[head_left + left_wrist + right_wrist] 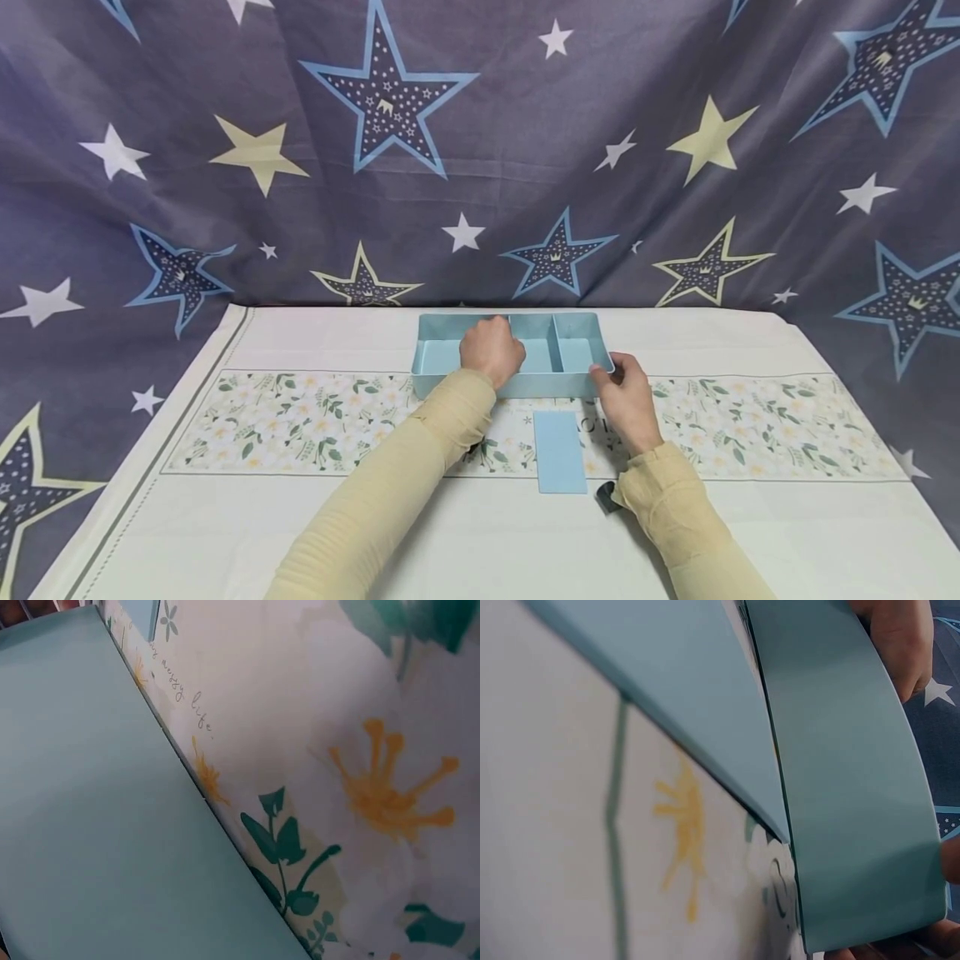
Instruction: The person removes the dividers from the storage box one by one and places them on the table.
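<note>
A light blue divided storage box [468, 386] stands lengthwise across the table, split into three compartments. My left hand [492, 350] reaches into it from the front, fingers curled down over the divider [510, 321] between the left and middle compartments; the fingertips are hidden. A second divider [557, 343] stands upright farther right. My right hand [628, 400] grips the front right corner, thumb on the rim and fingers round the outer side. In the right wrist view the box's front wall [847, 772] shows, with left-hand knuckles above its rim.
A flat light blue panel [560, 452] lies on the table in front of the box. A floral runner [300, 421] crosses the white tablecloth [225, 533]. Behind the table hangs a dark star-patterned curtain [495, 192]. A small black object [606, 497] sits at the right wrist.
</note>
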Tool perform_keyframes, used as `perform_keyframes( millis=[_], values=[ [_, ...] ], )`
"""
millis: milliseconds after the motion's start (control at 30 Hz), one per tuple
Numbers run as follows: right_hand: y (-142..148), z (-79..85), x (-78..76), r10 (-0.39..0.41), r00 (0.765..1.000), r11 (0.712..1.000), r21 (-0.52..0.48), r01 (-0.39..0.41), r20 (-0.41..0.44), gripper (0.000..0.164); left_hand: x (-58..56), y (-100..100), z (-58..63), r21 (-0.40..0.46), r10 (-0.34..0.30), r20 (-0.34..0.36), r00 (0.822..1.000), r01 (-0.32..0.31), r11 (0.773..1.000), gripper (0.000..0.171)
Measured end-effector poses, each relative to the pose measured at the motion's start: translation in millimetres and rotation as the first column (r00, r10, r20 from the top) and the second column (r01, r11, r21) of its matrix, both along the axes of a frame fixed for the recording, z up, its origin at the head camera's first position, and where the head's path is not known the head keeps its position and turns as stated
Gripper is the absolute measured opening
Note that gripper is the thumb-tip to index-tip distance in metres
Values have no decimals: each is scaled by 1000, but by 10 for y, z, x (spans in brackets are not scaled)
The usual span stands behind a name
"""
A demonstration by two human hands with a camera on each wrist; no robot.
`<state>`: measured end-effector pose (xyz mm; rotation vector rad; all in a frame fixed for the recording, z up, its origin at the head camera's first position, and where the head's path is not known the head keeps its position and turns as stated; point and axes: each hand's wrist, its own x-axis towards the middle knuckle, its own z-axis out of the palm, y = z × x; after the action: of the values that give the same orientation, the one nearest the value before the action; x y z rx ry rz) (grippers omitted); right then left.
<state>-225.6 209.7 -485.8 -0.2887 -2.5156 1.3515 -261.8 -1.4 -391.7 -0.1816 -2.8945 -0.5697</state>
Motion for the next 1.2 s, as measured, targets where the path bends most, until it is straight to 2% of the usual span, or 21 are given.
perform_keyframes(
  millis=[233, 567, 900, 1200],
  values=[
    [-3, -4, -1, -6, 1000, 1000, 3, 6, -2, 49, -8, 3, -34, -7, -6, -20, 1000, 5, 1000, 19],
    [2, 17, -2, -4, 1000, 1000, 9, 4, 8, 53, 6, -3, -53, 35, -24, -39, 999, 26, 999, 25],
    [1, 21, 3, -6, 1000, 1000, 6, 6, 8, 50, 13, -5, -63, 51, -10, -69, 998, 13, 999, 20],
    [-2, 30, 12, -5, 1000, 1000, -6, 5, 11, 49, 17, -4, -65, 56, -9, -95, 995, 14, 998, 24]
  ],
)
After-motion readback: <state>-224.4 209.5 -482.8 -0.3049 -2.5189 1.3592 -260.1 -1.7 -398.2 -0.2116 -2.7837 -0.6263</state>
